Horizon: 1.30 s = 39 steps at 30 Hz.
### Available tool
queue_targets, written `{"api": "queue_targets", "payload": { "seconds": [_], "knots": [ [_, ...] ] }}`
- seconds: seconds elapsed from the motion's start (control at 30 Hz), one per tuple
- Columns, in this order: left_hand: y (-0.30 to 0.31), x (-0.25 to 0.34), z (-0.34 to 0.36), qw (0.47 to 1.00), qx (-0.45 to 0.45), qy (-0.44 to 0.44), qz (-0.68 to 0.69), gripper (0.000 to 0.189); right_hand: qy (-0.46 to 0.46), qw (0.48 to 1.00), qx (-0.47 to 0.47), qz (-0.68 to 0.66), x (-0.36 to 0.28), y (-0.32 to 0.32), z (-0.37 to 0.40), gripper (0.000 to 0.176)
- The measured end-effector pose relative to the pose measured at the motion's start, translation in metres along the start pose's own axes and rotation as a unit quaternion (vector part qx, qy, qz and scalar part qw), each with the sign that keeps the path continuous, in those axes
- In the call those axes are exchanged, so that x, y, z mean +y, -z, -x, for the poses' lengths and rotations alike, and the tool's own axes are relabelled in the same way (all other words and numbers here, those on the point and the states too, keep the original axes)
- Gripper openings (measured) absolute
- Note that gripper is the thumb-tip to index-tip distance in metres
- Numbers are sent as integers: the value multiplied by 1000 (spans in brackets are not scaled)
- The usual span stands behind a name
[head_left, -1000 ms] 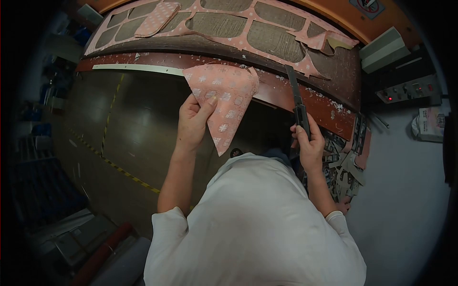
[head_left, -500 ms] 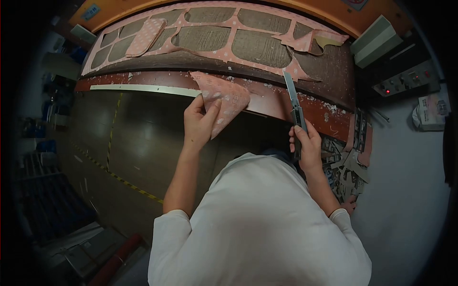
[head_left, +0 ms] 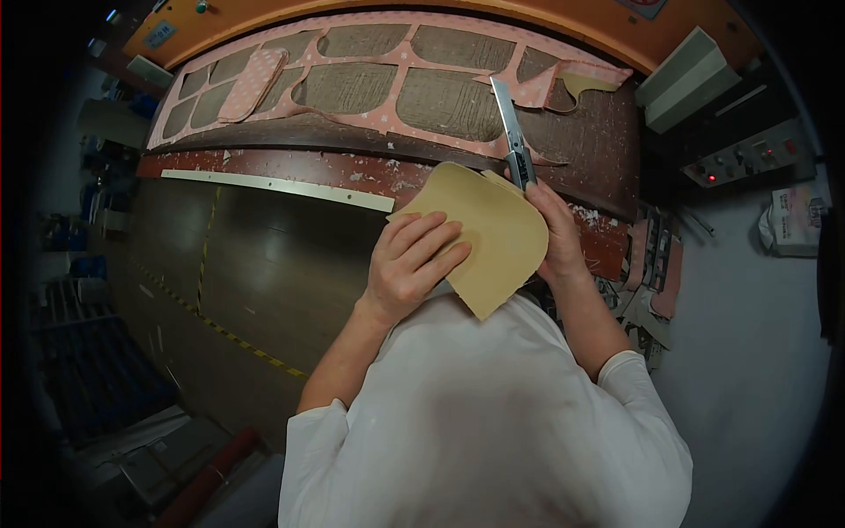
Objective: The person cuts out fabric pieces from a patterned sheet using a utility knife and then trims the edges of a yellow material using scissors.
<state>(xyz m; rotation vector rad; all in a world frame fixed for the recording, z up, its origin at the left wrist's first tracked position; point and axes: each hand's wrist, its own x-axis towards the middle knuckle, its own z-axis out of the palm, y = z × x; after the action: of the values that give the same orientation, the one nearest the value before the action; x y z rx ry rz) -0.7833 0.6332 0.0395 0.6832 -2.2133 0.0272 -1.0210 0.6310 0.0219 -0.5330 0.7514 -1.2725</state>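
Note:
My left hand [head_left: 412, 264] holds a cut leaf-shaped piece [head_left: 489, 229] in front of my chest, its plain tan back facing me. My right hand [head_left: 553, 236] is partly hidden behind that piece and grips a utility knife [head_left: 512, 136] with its blade pointing up and away. Beyond both hands lies a pink patterned sheet [head_left: 387, 55] with several cut-out holes, spread on the dark cutting bench [head_left: 581, 141].
A loose pink cut piece [head_left: 253, 81] rests on the sheet at far left. A metal strip [head_left: 282, 187] runs along the bench's red front edge. Offcuts [head_left: 653, 264] hang at the right, below a control box [head_left: 748, 154] with a red light. Dark floor with yellow tape lies left.
My left hand has turned the piece over from its pink face to its tan back and brought it right. My right hand has lifted the knife up and toward the piece.

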Motion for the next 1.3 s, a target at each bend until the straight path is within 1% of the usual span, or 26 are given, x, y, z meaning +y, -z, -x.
{"api": "queue_targets", "payload": {
  "seconds": [0.03,0.07,0.17,0.2,0.23,0.27,0.37,0.4,0.43,0.47,0.5,0.53,0.63,0.67,0.73,0.77,0.83,0.93,1.0,1.1,1.13,1.23,1.27,1.3],
  "knots": [
    [-1,1,-3,1000,0,4,3,24,-9,1000,11,22,-2,-2,0,38],
    [-6,0,-1,999,6,30,34,25,-16,999,20,44,-5,-2,-2,37],
    [-13,2,4,989,41,104,102,31,6,997,39,64,-6,8,-10,38],
    [-18,0,11,980,73,142,119,31,-5,997,2,75,-10,21,-12,40],
    [-18,1,12,968,106,181,134,30,8,994,10,105,-16,20,-16,40],
    [-12,5,16,960,111,231,116,22,21,991,17,133,-22,17,-21,41],
    [-11,13,25,869,182,424,178,13,87,951,27,295,-36,26,-45,41],
    [-10,12,28,843,201,447,220,10,96,930,43,353,-43,31,-56,40],
    [-9,10,28,813,229,470,257,10,171,875,33,452,-49,34,-70,41],
    [-8,8,27,779,254,490,297,10,244,803,29,543,-55,35,-85,41],
    [-7,5,27,742,277,508,338,10,313,717,28,623,-60,30,-96,41],
    [-8,0,30,726,293,511,354,11,294,707,46,641,-67,21,-105,43],
    [-1,-23,37,675,341,515,403,11,312,625,68,713,-72,14,-140,43],
    [3,-30,39,656,361,514,418,12,285,580,85,758,-71,13,-147,45],
    [13,-47,45,626,395,506,442,13,259,498,71,825,-56,34,-168,45],
    [19,-57,51,615,407,503,450,14,214,520,76,824,-49,34,-168,48],
    [33,-81,60,587,431,496,473,17,253,495,87,827,-37,41,-168,52],
    [52,-124,70,552,429,498,514,20,253,511,96,816,-32,40,-167,54],
    [65,-151,72,560,395,499,530,24,258,523,119,803,-28,33,-165,55],
    [89,-192,65,569,337,491,567,31,248,531,183,789,-21,33,-164,55],
    [95,-209,72,578,302,480,587,34,249,534,204,781,-19,31,-165,52],
    [112,-254,83,562,214,507,618,36,249,511,241,787,-16,23,-167,48],
    [114,-269,88,559,186,514,624,38,243,510,249,786,-16,22,-175,48],
    [120,-281,88,545,169,518,637,38,235,510,267,783,-15,20,-175,49]
  ]
}}
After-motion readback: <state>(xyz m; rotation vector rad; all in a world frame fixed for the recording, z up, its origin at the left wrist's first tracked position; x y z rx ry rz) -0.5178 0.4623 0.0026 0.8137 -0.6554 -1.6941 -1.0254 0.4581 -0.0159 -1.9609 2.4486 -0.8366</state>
